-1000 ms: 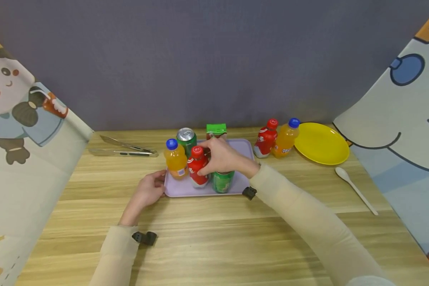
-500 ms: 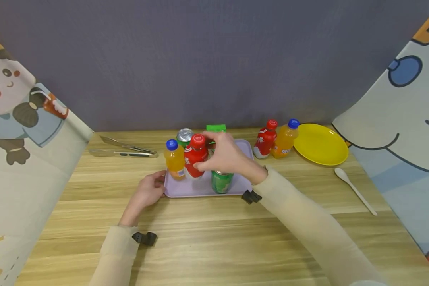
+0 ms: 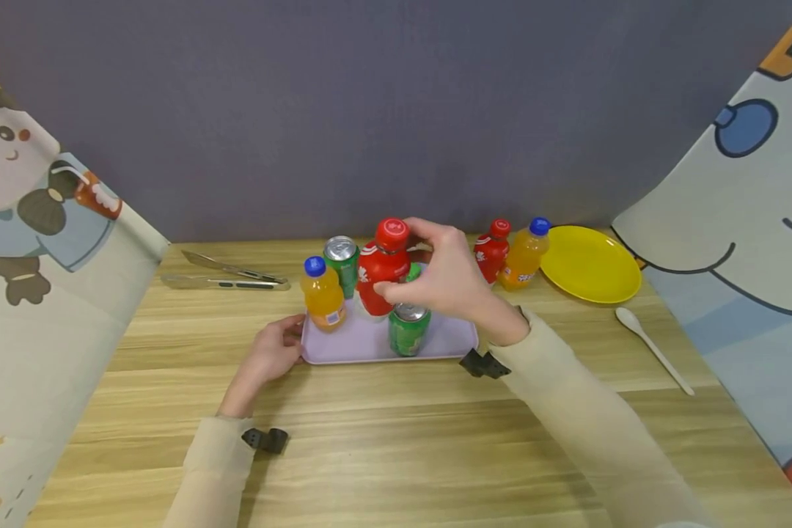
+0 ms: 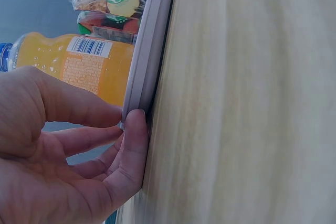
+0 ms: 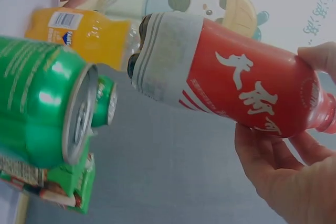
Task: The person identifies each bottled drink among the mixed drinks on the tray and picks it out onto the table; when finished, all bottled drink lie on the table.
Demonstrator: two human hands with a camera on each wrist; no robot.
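Note:
My right hand (image 3: 445, 279) grips a red soda bottle (image 3: 381, 271) between thumb and fingers. In the right wrist view that bottle (image 5: 236, 72) is held around its upper part, its base free in the air. Below it lies a lilac tray (image 3: 369, 345), whose left rim my left hand (image 3: 276, 352) pinches; the left wrist view has the thumb on top and a finger under the tray edge (image 4: 148, 40). On the tray stand an orange soda bottle (image 3: 323, 299), a green can (image 3: 407, 336) in front and another green can (image 3: 342, 268) behind. A green carton (image 5: 68, 187) is mostly hidden in the head view.
Right of the tray stand a second red bottle (image 3: 491, 253) and a second orange bottle (image 3: 525, 257), beside a yellow plate (image 3: 590, 264). A white spoon (image 3: 653, 350) lies at the right, metal tongs (image 3: 234, 275) at the back left. A grey wall (image 3: 396, 117) closes off the back.
My right hand has lifted the red bottle off the tray and carried it up and to the right. My left hand has stayed at the tray's rim.

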